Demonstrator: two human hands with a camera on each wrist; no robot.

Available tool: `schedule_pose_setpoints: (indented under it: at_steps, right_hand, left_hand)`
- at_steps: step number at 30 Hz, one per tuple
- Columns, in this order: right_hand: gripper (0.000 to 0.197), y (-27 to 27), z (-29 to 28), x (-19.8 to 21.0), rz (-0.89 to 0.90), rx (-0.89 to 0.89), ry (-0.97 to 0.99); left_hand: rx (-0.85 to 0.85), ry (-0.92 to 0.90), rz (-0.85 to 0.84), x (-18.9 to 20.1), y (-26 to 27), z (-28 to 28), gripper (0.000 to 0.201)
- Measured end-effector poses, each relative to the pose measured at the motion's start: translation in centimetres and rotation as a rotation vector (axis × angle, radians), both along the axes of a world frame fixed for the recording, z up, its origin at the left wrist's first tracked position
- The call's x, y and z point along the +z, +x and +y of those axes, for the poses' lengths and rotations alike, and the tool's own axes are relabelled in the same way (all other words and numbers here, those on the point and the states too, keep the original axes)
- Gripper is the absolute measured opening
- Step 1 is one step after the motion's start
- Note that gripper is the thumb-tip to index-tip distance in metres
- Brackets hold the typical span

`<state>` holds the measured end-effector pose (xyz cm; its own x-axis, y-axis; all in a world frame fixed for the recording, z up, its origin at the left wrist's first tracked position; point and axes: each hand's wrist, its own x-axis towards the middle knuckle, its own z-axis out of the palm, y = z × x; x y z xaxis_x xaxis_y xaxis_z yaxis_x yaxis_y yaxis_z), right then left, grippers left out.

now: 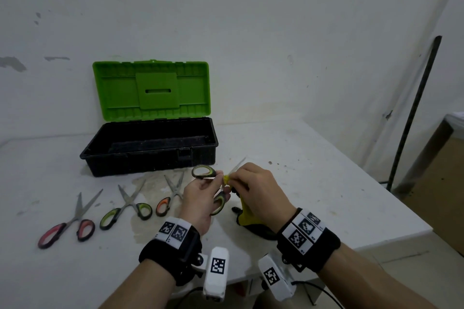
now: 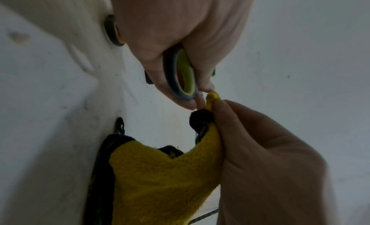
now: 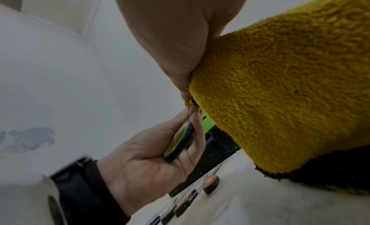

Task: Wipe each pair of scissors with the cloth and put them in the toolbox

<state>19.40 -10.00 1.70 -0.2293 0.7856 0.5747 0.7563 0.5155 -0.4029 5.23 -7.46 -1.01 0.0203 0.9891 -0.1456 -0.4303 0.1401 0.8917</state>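
Note:
My left hand (image 1: 200, 193) grips a pair of green-handled scissors (image 1: 203, 172) by the handles (image 2: 183, 74), above the table in front of the toolbox. My right hand (image 1: 253, 183) pinches the yellow cloth (image 1: 244, 213) around the blades, and the blade tips (image 1: 239, 163) stick out past its fingers. The cloth (image 2: 160, 177) hangs down to the table; in the right wrist view it (image 3: 280, 85) fills the right side. The toolbox (image 1: 150, 150) stands open behind, with its green lid (image 1: 150, 90) upright and nothing visible in the black tray.
Three more pairs lie on the white table (image 1: 313, 170) left of my hands: red-handled scissors (image 1: 67, 223), green-handled scissors (image 1: 125, 211) and orange-handled scissors (image 1: 168, 195). The table's right edge drops off by a dark pole (image 1: 411, 113) and a cardboard box (image 1: 439, 183).

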Motion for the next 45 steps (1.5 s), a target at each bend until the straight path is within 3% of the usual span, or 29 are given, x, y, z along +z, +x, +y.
schedule_pose_setpoints:
  at_steps: [6, 12, 19, 26, 34, 41, 45]
  right_hand:
    - [0.015, -0.2, 0.3, -0.3, 0.027, -0.032, -0.025]
    - [0.016, 2.0, 2.3, 1.1, 0.183, -0.230, 0.004]
    - [0.008, -0.2, -0.4, 0.3, -0.036, -0.030, -0.007]
    - [0.015, 2.5, 2.6, 1.1, 0.149, -0.244, -0.016]
    - [0.017, 0.0, -0.2, -0.4, -0.071, -0.036, -0.032]
    - [0.016, 2.2, 1.3, 0.7, 0.132, -0.221, -0.006]
    - [0.012, 0.6, -0.3, 0.9, 0.032, -0.102, 0.036]
  left_hand:
    - [0.040, 0.038, 0.038, -0.1, 0.1, -0.3, 0.014]
    - [0.075, 0.059, 0.079, 0.1, 0.4, -0.6, 0.013]
    - [0.075, 0.077, 0.068, 0.1, 0.6, -0.3, 0.017]
    - [0.084, 0.068, 0.086, -0.1, 0.5, -0.6, 0.016]
    - [0.087, 0.081, 0.070, 0.4, 0.4, -0.4, 0.019]
    - [0.092, 0.095, 0.125, 0.3, 0.3, -0.7, 0.017]
    - [0.096, 0.103, 0.123, 0.3, 0.5, -0.5, 0.019]
